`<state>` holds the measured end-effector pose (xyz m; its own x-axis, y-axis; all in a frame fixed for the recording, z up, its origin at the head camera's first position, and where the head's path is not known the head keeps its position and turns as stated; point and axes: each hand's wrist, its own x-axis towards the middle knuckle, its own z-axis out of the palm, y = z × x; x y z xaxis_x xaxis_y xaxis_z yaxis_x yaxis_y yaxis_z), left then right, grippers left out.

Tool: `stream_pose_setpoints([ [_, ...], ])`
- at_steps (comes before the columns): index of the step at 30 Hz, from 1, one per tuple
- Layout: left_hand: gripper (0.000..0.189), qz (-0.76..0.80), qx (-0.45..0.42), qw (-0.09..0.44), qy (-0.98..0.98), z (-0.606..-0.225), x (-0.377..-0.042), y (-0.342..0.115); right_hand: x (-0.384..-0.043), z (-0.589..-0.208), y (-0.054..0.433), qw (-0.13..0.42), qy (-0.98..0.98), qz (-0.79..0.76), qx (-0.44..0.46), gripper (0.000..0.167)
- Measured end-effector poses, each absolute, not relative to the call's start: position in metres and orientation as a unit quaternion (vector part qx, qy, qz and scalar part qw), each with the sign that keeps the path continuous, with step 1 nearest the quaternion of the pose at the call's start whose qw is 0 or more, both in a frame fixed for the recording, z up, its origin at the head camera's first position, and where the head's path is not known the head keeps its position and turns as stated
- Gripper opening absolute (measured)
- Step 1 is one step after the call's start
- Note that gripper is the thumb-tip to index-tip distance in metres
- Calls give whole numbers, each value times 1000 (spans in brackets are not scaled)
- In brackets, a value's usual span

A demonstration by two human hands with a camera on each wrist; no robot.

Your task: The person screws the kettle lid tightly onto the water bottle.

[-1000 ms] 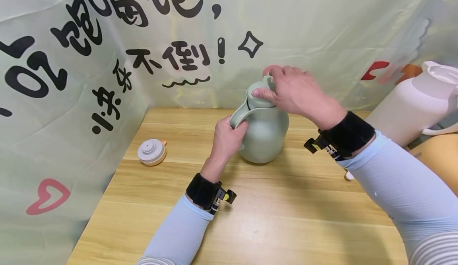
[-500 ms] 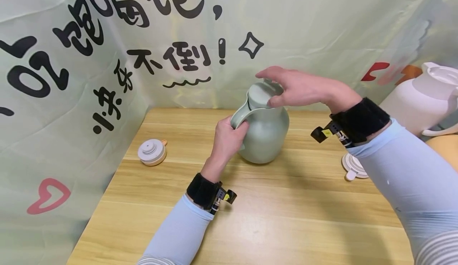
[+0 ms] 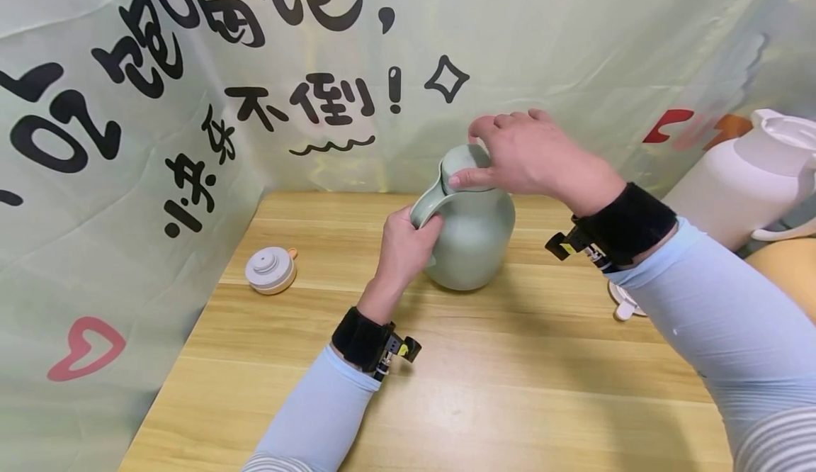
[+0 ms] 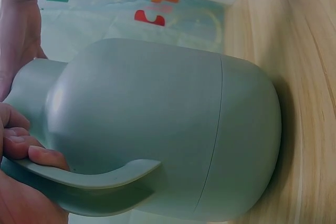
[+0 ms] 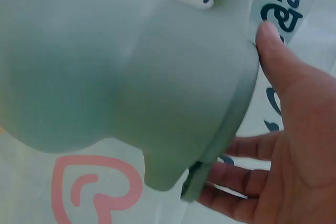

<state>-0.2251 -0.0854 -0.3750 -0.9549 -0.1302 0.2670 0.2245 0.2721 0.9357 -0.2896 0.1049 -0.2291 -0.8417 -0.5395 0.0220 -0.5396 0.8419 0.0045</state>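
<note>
A pale green thermos jug stands upright on the wooden table, its round lid seated in the neck. My left hand grips the jug's handle, fingers wrapped round it in the left wrist view. From the right, my right hand holds the lid, thumb on the near side and fingers on the far side. In the right wrist view the thumb lies at one edge of the lid and the other fingers at the opposite edge, near the spout.
A white round stopper with an orange loop lies on the table at left. A flat white disc is partly hidden by my right forearm. A white jug and a yellow-orange rounded object stand at right. Printed cloth hangs behind.
My right hand held the lid, loosened and drew back to the right with fingers spread, and now grasps the lid again. The left hand and jug have stayed in place.
</note>
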Motion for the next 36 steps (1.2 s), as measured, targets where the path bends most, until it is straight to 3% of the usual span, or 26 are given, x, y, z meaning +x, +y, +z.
stream_pose_setpoints([
  [8,36,-599,-31,151,-786,-375,-224,-85,-283,-244,104,166,-944,-28,284,67],
  [11,36,-599,-29,151,-786,-375,-225,-85,-284,-241,107,130,-949,4,286,67],
  [17,37,-597,-29,146,-788,-375,-225,-86,-292,-227,115,-42,-933,122,336,74],
  [20,37,-599,-30,143,-787,-375,-224,-86,-293,-225,118,-78,-923,130,353,71],
  [27,37,-597,-32,146,-788,-374,-224,-86,-295,-223,114,-61,-934,101,336,68],
  [36,38,-594,-32,146,-790,-374,-224,-87,-288,-234,99,39,-966,-11,254,98],
])
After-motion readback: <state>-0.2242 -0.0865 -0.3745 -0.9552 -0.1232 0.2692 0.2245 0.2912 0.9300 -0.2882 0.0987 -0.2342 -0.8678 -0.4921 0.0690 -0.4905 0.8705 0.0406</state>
